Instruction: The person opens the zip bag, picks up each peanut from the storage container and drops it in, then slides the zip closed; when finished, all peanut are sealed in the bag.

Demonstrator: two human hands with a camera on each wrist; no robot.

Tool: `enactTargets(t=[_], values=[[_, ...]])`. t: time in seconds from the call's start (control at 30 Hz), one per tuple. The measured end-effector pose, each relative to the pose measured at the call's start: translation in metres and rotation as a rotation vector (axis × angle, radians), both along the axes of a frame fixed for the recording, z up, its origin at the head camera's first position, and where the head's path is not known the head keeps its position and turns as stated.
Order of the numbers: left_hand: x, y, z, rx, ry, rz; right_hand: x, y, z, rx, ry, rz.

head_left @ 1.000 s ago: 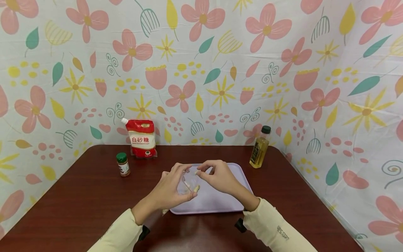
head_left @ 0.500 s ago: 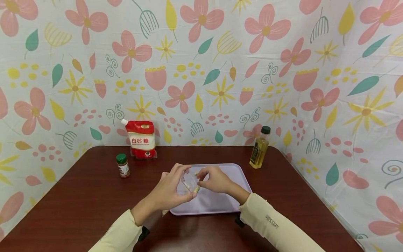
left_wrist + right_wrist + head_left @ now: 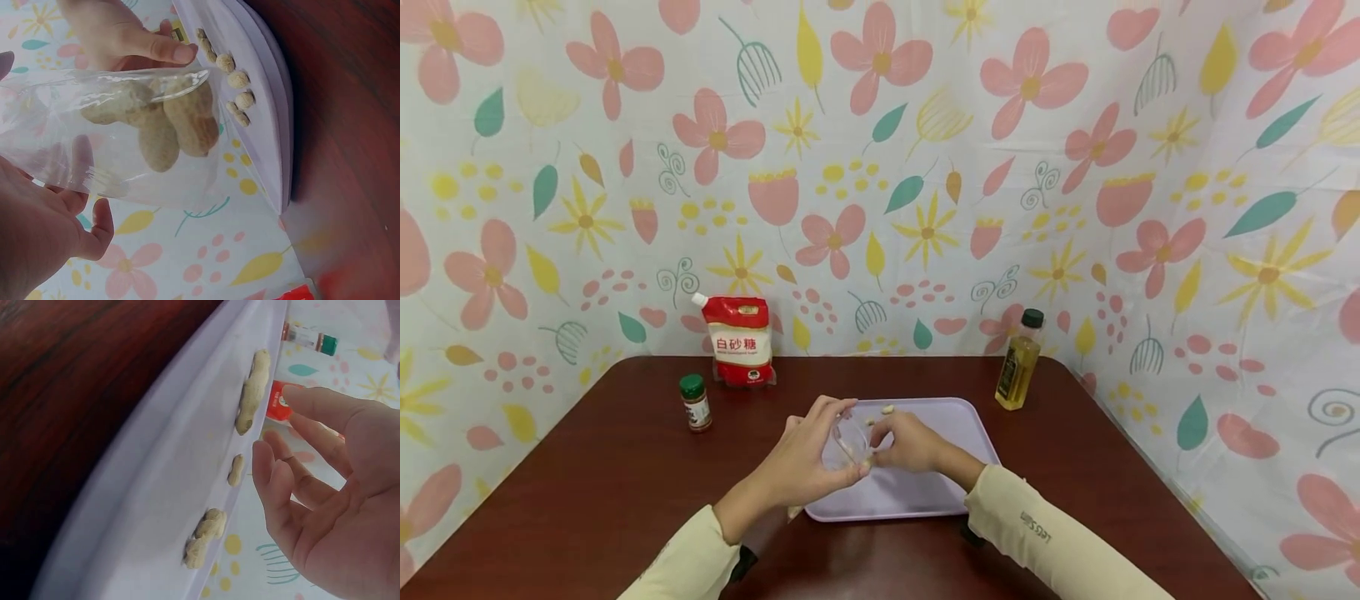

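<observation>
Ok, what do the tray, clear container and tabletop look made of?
Tray: probably moulded plastic, satin; smooth, even lilac, rounded corners.
Clear container: likely thin plastic, glossy; bright highlights, peanuts show through.
Tabletop: wood or wood-look laminate, semi-gloss; reddish-brown, soft reflections.

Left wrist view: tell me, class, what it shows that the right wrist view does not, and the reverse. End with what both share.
Only the left wrist view clearly shows the left hand with the clear container and the peanuts inside it.

Only the right wrist view shows the green-capped jar.

Both show the right hand, the lilac tray bearing peanuts, the dark table and the flowered backdrop.
</observation>
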State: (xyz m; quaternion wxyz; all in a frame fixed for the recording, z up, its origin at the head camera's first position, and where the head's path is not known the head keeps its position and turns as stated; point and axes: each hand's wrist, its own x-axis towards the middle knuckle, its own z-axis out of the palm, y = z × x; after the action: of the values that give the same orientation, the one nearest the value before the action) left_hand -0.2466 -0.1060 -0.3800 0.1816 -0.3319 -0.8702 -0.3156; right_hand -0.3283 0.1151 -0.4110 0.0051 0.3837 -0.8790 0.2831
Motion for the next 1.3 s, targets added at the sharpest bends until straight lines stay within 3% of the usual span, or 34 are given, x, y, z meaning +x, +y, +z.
enactTargets(t=[0.33,0.5,0.63,0.77,0.97,1.1,1.3], values=[[0.001,0.0,0.004,0.01,-0.026,-0.001,-0.001,-0.002,-0.008,0.012,-0.027,0.027],[0.002,-0.003,0.005,0.027,-0.067,-0.006,-0.002,-0.006,-0.008,0.05,-0.033,0.011],[0.001,-0.003,0.005,0.035,-0.06,-0.006,-0.002,-0.005,-0.006,0.091,-0.021,-0.026],[0.001,-0.003,0.004,0.042,-0.046,-0.002,-0.003,-0.004,-0.005,0.141,-0.013,-0.019],[0.001,-0.002,-0.003,0.037,-0.09,-0.014,-0.004,-0.001,-0.009,0.183,-0.056,-0.015],[-0.003,-0.001,-0.003,0.056,-0.083,-0.018,-0.005,0.005,-0.003,0.167,-0.055,-0.03],[-0.008,-0.002,-0.002,0.078,-0.086,0.001,-0.003,0.014,0.009,0.029,-0.116,0.002]])
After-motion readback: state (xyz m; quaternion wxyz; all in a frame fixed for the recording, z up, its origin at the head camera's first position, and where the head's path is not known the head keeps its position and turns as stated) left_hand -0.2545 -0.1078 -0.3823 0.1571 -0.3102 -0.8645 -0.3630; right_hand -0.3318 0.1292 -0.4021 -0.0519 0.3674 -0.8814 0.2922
